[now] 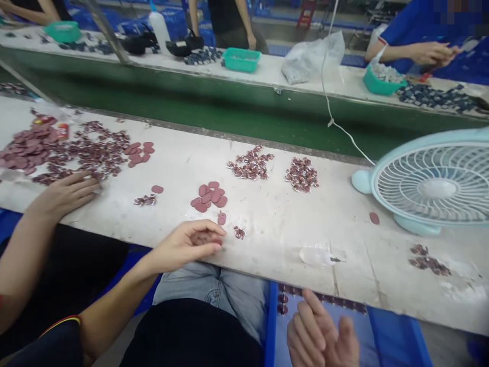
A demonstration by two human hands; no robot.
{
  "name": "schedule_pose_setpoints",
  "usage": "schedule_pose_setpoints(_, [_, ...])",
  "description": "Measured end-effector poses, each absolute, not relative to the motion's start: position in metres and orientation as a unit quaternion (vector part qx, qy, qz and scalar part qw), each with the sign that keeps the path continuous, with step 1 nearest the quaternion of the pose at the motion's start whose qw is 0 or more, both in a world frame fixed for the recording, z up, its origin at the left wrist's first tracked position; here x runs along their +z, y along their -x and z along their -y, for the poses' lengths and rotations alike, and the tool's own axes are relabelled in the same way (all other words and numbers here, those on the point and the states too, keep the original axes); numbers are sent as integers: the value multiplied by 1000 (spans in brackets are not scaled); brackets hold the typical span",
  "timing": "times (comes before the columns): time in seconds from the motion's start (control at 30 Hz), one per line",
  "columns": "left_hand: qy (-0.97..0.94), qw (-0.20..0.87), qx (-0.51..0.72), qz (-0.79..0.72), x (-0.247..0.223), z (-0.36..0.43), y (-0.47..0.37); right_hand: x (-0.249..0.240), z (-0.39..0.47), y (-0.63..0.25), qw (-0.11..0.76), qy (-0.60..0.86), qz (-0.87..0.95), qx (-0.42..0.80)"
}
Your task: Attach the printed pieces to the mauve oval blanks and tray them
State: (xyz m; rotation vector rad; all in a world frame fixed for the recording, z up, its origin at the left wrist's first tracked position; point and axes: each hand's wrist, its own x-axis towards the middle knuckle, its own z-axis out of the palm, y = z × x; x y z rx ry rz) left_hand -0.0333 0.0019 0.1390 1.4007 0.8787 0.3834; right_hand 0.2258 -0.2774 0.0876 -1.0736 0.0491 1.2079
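The left hand is held open and empty beside the right hand, whose state cannot be told. Ahead lies the table.

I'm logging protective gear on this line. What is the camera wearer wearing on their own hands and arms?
Nothing shows: the left hand and right hand at the bottom edge are bare, without gloves or rings. The frame cuts them at the wrist, hiding any sleeves.
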Motion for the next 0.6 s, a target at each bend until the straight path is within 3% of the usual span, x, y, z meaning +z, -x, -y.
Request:
schedule_pose_setpoints(0.13, [-467,817,149,-306,123,27,11,79,206,-251,805,61,-94,583])
schedule_pose_setpoints(0.2, [-420,847,164,-282,111,38,0,70,185,-268,757,-113,-187,615])
schedule_pose_setpoints(0.27, [-389,859,183,-279,101,45,-6,64,181,-283,740,-170,-184,624])
schedule_pose_setpoints(0.33, [-355,875,190,-269,94,51,-7,63,189,-289,736,-68,-210,640])
schedule_pose_setpoints(0.47, [-258,920,189,-228,83,61,-6,62,217,-279,725,340,-144,581])
schedule_pose_setpoints(0.6, [-182,943,181,-210,77,69,-9,36,239,-279,676,461,-8,575])
